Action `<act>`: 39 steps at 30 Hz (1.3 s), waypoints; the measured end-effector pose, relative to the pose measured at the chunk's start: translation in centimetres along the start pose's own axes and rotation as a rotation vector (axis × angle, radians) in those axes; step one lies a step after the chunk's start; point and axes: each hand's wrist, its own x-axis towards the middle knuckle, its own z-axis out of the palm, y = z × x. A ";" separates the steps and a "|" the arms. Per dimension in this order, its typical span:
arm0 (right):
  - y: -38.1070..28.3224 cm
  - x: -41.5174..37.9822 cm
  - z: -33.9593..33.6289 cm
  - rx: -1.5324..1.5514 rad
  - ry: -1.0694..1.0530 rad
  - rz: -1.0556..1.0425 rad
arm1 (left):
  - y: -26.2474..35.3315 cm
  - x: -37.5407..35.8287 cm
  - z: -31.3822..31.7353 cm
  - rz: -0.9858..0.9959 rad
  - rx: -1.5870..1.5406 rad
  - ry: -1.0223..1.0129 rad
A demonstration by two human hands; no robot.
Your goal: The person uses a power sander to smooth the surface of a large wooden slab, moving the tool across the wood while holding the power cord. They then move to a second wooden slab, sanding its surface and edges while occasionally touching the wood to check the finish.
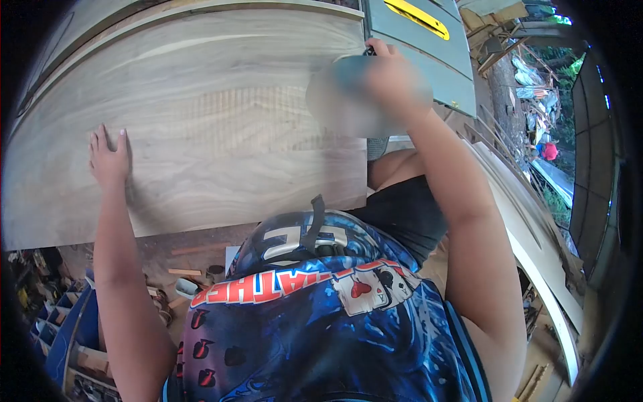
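A wide, pale wooden board (201, 167) with wavy grain lies before me. My left hand (110, 159) rests on its left part, fingers spread, holding nothing. At the board's right end, my right hand (394, 77) is closed round a teal power tool (351, 70). The tool is smeared, so its exact type and its underside cannot be made out. It appears over the board's right edge. A ribbed, slightly darker patch (241, 114) shows on the board to the left of the tool.
A grey machine table (422, 50) with a yellow insert (416, 19) stands beyond my right hand. Long boards (536, 248) lean at the right. At the lower left sits a blue divided box (70, 321). Wood scraps lie on the floor.
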 end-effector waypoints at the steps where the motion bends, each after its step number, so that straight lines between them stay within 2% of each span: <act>1: -0.5 0.1 0.1 0.011 0.023 -0.002 | 0.0 -0.1 0.0 -0.001 -0.007 -0.007; 5: -0.8 1.1 0.8 0.006 0.119 -0.022 | -0.2 -0.2 0.0 -0.010 -0.014 -0.008; 11: -2.3 0.3 0.2 0.025 -0.025 -0.071 | 0.3 -0.1 0.0 -0.022 0.002 -0.007; 14: -1.9 1.0 1.1 0.062 0.117 -0.050 | 0.4 -0.4 -0.3 -0.023 0.015 -0.017; 17: -1.5 0.8 0.9 -0.025 0.043 -0.047 | 0.2 -0.2 -0.2 -0.012 0.013 -0.013; 23: -0.4 0.5 0.6 -0.002 0.066 0.022 | 0.0 -0.5 -0.6 -0.011 -0.003 -0.003; 26: 0.7 -0.2 0.2 -0.029 0.002 0.004 | 0.3 -0.4 -0.1 0.012 -0.009 0.013; 32: -0.2 -0.4 0.3 -0.049 0.128 -0.005 | 0.1 -0.4 0.0 -0.005 -0.003 -0.005; 35: -0.5 -0.8 -0.1 -0.010 0.003 -0.050 | 0.1 -0.1 0.1 0.005 -0.022 0.012; 39: -0.5 -0.4 0.6 0.020 0.065 -0.024 | -0.5 0.0 0.8 0.014 -0.044 0.024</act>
